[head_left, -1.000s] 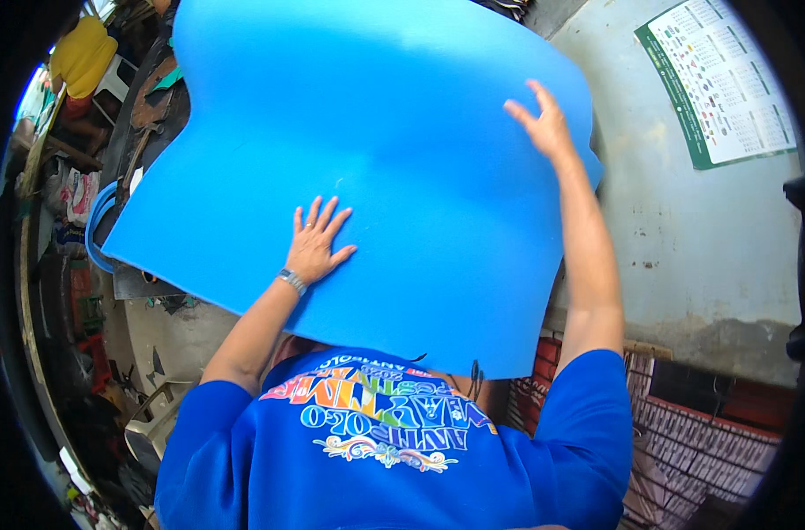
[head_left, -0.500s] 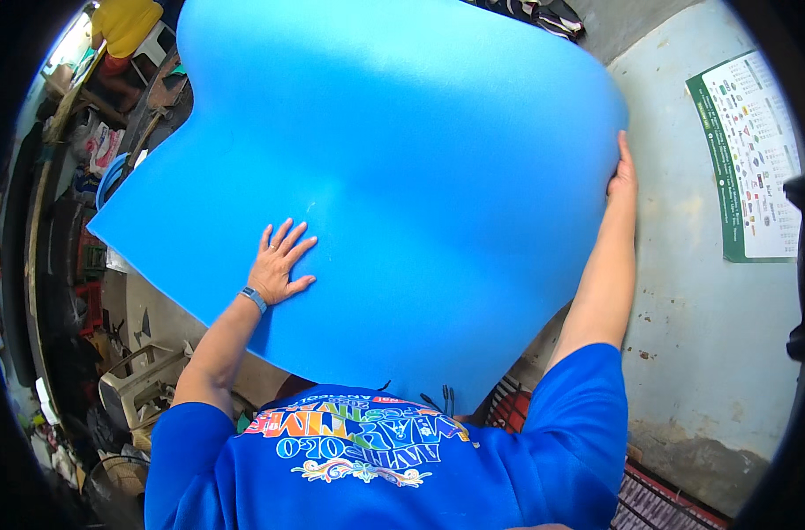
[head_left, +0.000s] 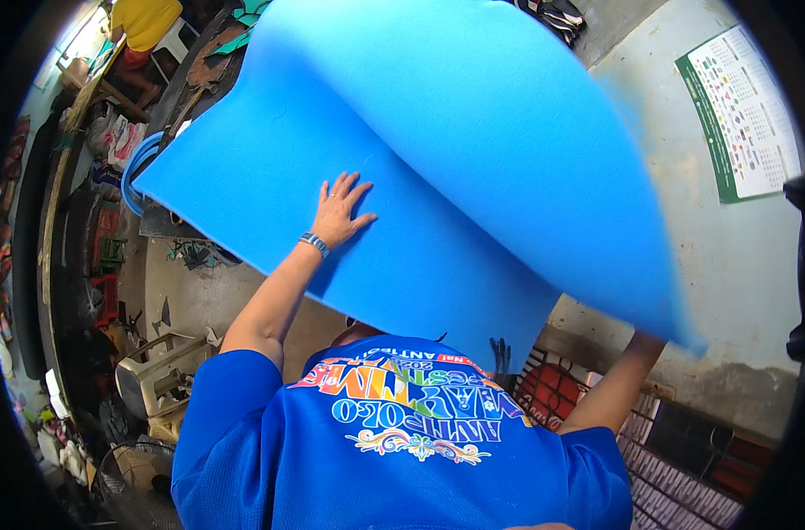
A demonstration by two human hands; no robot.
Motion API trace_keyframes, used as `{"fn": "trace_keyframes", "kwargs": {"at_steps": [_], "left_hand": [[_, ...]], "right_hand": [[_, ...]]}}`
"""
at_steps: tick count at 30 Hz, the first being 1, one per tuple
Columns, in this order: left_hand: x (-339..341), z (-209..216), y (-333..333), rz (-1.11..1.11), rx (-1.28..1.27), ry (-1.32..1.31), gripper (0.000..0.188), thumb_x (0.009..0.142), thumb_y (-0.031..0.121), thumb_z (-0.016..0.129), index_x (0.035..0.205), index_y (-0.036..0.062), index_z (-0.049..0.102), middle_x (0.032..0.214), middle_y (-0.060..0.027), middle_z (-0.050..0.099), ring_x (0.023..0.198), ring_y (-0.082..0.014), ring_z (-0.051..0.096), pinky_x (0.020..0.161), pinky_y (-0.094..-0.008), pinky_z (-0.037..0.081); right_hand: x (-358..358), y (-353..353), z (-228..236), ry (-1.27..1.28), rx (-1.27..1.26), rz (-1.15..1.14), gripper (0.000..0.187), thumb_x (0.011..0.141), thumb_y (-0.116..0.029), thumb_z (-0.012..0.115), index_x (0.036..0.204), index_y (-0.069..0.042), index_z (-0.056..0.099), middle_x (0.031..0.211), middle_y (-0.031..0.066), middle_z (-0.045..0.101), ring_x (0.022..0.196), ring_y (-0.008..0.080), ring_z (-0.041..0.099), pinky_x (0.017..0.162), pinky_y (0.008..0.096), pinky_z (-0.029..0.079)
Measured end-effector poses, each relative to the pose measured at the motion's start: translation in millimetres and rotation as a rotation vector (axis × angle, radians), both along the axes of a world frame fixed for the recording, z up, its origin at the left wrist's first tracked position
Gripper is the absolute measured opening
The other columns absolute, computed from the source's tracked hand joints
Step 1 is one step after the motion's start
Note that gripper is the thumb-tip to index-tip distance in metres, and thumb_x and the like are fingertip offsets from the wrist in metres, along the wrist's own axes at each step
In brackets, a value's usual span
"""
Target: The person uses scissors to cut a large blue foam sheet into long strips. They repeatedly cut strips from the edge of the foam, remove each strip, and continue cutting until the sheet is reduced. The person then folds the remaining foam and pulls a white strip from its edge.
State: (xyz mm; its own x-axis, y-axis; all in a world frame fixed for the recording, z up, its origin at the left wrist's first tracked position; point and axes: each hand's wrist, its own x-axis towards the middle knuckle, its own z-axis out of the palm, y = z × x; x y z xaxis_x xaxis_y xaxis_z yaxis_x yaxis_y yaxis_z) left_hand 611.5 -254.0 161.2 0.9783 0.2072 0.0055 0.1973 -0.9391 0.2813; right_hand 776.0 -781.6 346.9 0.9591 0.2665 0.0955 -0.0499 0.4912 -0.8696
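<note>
A large bright blue foam-like sheet (head_left: pixel 270 168) spreads in front of me, its right part curled over toward me as a big flap (head_left: pixel 508 132). My left hand (head_left: pixel 340 212) lies flat on the lower layer with fingers spread, a watch on its wrist. At the lower right, my right hand (head_left: pixel 647 343) is at the flap's near edge. The sheet covers its fingers, so their grip does not show. The flap's tip is blurred. Beneath the left side of the sheet, part of a dark table (head_left: pixel 168 225) shows.
Coiled blue hose-like rings (head_left: pixel 136 172) sit by the sheet's left corner. A beige machine casing (head_left: pixel 159 375) and a fan (head_left: pixel 137 477) stand lower left. On the right wall (head_left: pixel 685 230) hangs a calendar-like poster (head_left: pixel 747 115). A person in yellow (head_left: pixel 146 22) sits far left.
My right hand has come down toward me along the right side, and the sheet's right part has folded over. My left hand has shifted right and farther away, still flat on the sheet.
</note>
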Motion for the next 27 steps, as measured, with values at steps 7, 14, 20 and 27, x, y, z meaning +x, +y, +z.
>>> {"fn": "trace_keyframes", "kwargs": {"at_steps": [7, 14, 20, 27], "left_hand": [[-91, 55, -51, 0.358, -1.248, -0.809, 0.060, 0.099, 0.034, 0.055, 0.149, 0.0071, 0.035, 0.149, -0.0088, 0.039, 0.130, -0.0237, 0.048, 0.108, -0.0397, 0.036], [-169, 167, -53, -0.099, -0.119, -1.055, 0.086, 0.076, 0.062, 0.074, 0.140, 0.0118, 0.048, 0.145, -0.0138, 0.040, 0.141, -0.0334, 0.029, 0.115, -0.0483, 0.022], [-154, 196, -51, -0.331, 0.011, -0.459, 0.071, 0.081, 0.075, 0.056, 0.125, 0.0200, 0.066, 0.136, -0.0085, 0.056, 0.137, -0.0325, 0.042, 0.119, -0.0569, 0.006], [-153, 147, -85, -0.132, -0.633, -0.267, 0.057, 0.082, 0.052, 0.069, 0.122, 0.0111, 0.064, 0.137, -0.0171, 0.051, 0.129, -0.0362, 0.046, 0.110, -0.0488, 0.033]], "right_hand": [[-114, 45, 21, -0.027, -0.678, 0.805, 0.033, 0.077, -0.032, 0.074, 0.090, -0.002, 0.075, 0.100, 0.0167, 0.070, 0.098, 0.0261, 0.065, 0.087, 0.0370, 0.051], [-154, 62, -65, -0.003, -0.804, 0.902, 0.021, 0.075, -0.017, 0.071, 0.092, -0.004, 0.076, 0.101, 0.0106, 0.072, 0.099, 0.0214, 0.066, 0.089, 0.0349, 0.051], [-160, 84, -97, -0.096, -0.774, 1.058, 0.018, 0.080, -0.016, 0.071, 0.092, -0.004, 0.075, 0.100, 0.0089, 0.073, 0.099, 0.0202, 0.066, 0.091, 0.0342, 0.050], [-129, 108, -40, -0.174, -0.836, 1.444, 0.072, 0.075, -0.035, 0.081, 0.137, -0.008, 0.055, 0.130, 0.0120, 0.061, 0.121, 0.0220, 0.057, 0.103, 0.0363, 0.044]]}}
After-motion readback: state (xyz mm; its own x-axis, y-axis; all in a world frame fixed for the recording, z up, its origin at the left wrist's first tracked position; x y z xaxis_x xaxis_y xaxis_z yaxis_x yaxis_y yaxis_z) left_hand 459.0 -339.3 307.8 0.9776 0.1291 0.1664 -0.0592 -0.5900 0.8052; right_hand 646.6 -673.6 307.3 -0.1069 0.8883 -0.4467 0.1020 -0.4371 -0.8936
